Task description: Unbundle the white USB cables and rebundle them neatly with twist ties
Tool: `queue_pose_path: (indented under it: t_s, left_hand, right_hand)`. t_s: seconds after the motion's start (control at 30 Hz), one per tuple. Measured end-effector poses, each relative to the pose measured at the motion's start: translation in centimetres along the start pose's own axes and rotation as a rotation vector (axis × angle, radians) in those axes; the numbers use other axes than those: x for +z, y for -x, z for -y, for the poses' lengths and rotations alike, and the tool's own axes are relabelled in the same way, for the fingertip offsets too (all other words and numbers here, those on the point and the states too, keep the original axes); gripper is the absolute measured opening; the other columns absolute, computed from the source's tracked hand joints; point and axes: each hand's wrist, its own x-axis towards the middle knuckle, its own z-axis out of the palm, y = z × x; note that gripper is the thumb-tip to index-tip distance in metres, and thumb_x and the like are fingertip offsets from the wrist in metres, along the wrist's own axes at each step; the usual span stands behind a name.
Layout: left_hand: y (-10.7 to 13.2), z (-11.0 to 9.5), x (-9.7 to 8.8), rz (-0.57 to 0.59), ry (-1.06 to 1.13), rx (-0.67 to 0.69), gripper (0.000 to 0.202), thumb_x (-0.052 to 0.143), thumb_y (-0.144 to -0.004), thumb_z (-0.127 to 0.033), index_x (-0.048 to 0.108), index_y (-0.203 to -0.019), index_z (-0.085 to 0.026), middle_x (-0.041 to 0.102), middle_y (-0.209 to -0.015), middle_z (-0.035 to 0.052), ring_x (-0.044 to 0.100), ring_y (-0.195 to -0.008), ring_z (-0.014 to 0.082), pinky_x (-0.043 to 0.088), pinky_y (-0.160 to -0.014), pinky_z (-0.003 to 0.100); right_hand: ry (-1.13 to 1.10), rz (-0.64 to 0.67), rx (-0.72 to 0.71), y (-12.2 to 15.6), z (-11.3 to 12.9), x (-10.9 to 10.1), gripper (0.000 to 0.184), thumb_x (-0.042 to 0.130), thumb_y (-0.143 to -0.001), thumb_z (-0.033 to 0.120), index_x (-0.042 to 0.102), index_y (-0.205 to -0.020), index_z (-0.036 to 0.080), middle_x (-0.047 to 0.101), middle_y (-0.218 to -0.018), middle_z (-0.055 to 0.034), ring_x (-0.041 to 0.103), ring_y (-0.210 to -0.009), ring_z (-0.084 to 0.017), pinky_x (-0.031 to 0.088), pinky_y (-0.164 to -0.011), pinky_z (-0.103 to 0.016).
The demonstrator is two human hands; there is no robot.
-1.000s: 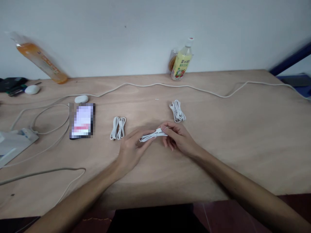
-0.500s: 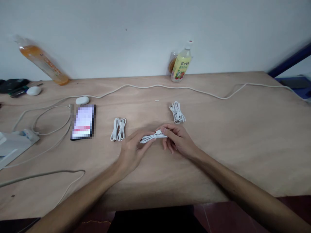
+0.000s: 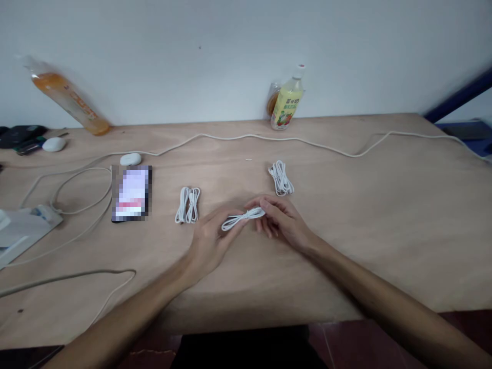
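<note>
Between my two hands, just above the table, is a white cable (image 3: 235,221) folded into a bundle and pinched in at its middle. My left hand (image 3: 209,236) grips its left and middle part between thumb and fingers. At the right end, the thumb and index finger of my right hand (image 3: 282,220) close on the loops, with the other fingers curled beneath. Two white coiled bundles of cable (image 3: 187,205) lie side by side left of my left hand. Beyond my right hand lies another coiled white cable (image 3: 281,178).
On the wooden table (image 3: 365,205) a phone (image 3: 132,192) and a white earbud case (image 3: 130,159) lie at left. A long white cord (image 3: 300,139) crosses the back. A yellow drink bottle (image 3: 287,102) and an orange drink bottle (image 3: 73,100) stand by the wall.
The held cable bundle has turned slightly, so its loops now show more openly and the white connector at its right end is no longer seen. Both hands stay nearly in place.
</note>
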Motion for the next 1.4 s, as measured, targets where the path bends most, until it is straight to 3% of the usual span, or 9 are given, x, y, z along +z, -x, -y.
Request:
queue_pose_path:
  t_s: [0.23, 0.57, 0.93, 1.23, 1.4]
  left_hand:
    - [-0.08, -0.24, 0.08, -0.009, 0.001, 0.001, 0.009, 0.075, -0.103, -0.023, 0.077, -0.111, -0.020, 0.085, -0.101, 0.0056, 0.081, -0.088, 0.0215, 0.065, -0.081, 0.032]
    - [0.11, -0.47, 0.07, -0.040, -0.026, 0.045, 0.009, 0.076, -0.102, -0.019, 0.074, -0.110, -0.018, 0.083, -0.097, 0.0047, 0.079, -0.086, 0.0189, 0.063, -0.081, 0.029]
    - [-0.04, -0.59, -0.09, -0.059, -0.026, 0.088, 0.009, 0.076, -0.100, -0.015, 0.077, -0.109, -0.015, 0.082, -0.095, 0.0059, 0.077, -0.084, 0.0183, 0.061, -0.078, 0.028]
    - [0.24, -0.62, 0.27, -0.069, 0.013, 0.007, 0.005, 0.081, -0.097, -0.020, 0.077, -0.099, -0.017, 0.082, -0.088, 0.0036, 0.076, -0.077, 0.0172, 0.060, -0.073, 0.027]
    - [0.29, -0.68, 0.27, -0.018, 0.003, -0.046, 0.004, 0.078, -0.099, -0.022, 0.079, -0.100, -0.018, 0.083, -0.089, 0.0043, 0.073, -0.073, 0.0169, 0.056, -0.068, 0.026]
  right_hand:
    - [0.046, -0.048, -0.033, -0.03, -0.35, 0.04, 0.040, 0.080, -0.091, 0.060, 0.076, -0.094, 0.020, 0.058, -0.066, 0.0045, 0.045, -0.050, -0.009, 0.028, -0.042, -0.022]
    - [0.068, -0.015, -0.050, -0.13, -0.10, 0.07, 0.049, 0.075, -0.093, 0.065, 0.066, -0.074, 0.021, 0.062, -0.059, 0.0040, 0.043, -0.043, -0.008, 0.031, -0.040, -0.022]
    - [0.070, -0.009, -0.055, -0.08, -0.27, 0.08, 0.048, 0.075, -0.094, 0.066, 0.068, -0.078, 0.021, 0.064, -0.059, 0.0040, 0.043, -0.041, -0.007, 0.031, -0.040, -0.023]
    - [0.049, -0.044, -0.079, -0.07, -0.17, 0.30, 0.043, 0.079, -0.091, 0.060, 0.071, -0.081, 0.019, 0.066, -0.060, 0.0034, 0.043, -0.041, -0.007, 0.029, -0.040, -0.022]
    - [0.045, -0.058, -0.074, -0.18, -0.25, 0.26, 0.041, 0.080, -0.090, 0.059, 0.072, -0.084, 0.019, 0.064, -0.059, 0.0041, 0.044, -0.043, -0.007, 0.029, -0.040, -0.022]
